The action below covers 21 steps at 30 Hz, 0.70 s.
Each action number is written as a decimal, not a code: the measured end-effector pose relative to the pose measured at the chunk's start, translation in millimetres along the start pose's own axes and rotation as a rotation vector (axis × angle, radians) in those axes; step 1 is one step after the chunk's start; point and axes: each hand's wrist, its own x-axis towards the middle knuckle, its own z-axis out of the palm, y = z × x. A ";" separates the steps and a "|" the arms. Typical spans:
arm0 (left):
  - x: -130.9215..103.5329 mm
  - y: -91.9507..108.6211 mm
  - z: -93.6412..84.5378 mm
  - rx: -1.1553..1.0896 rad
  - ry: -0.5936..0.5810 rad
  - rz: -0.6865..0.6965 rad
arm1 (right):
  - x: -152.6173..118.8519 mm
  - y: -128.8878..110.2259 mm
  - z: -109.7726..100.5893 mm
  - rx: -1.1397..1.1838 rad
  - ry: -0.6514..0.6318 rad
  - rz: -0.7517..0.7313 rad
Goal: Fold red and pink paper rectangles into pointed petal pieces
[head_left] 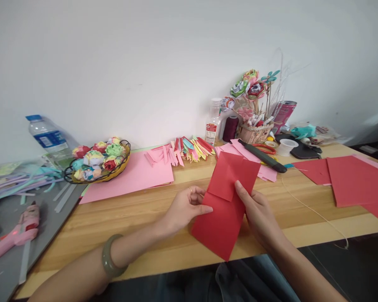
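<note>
A folded red paper (222,218) is held up over the front part of the wooden table, tilted, with a smaller flap folded down at its top. My left hand (189,207) pinches its left edge, thumb on the front face and fingers behind. On the right side, my right hand (255,209) grips the paper, its thumb pressing by the flap and its other fingers mostly hidden behind. A green bangle (111,256) is on my left wrist.
Pink sheets (138,172) and a basket of paper flowers (113,170) lie back left. A pink glue gun (22,230) rests on a grey board (55,222). Behind the paper are a dark cutter (263,156) and pliers (266,149); red sheets (359,180) lie right.
</note>
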 end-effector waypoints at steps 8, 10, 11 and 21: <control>-0.4 2.5 1.2 0.030 0.013 0.080 | -4.3 -4.6 2.0 -0.103 -0.066 0.072; -0.1 3.4 1.9 -0.001 -0.011 0.079 | -6.7 -5.2 4.3 -0.164 -0.131 0.117; 0.4 3.5 1.7 -0.013 -0.013 0.066 | -7.5 -5.2 5.1 -0.186 -0.164 0.128; 2.8 4.2 -6.6 0.015 0.177 0.034 | -5.9 -6.7 2.7 -0.227 -0.170 0.113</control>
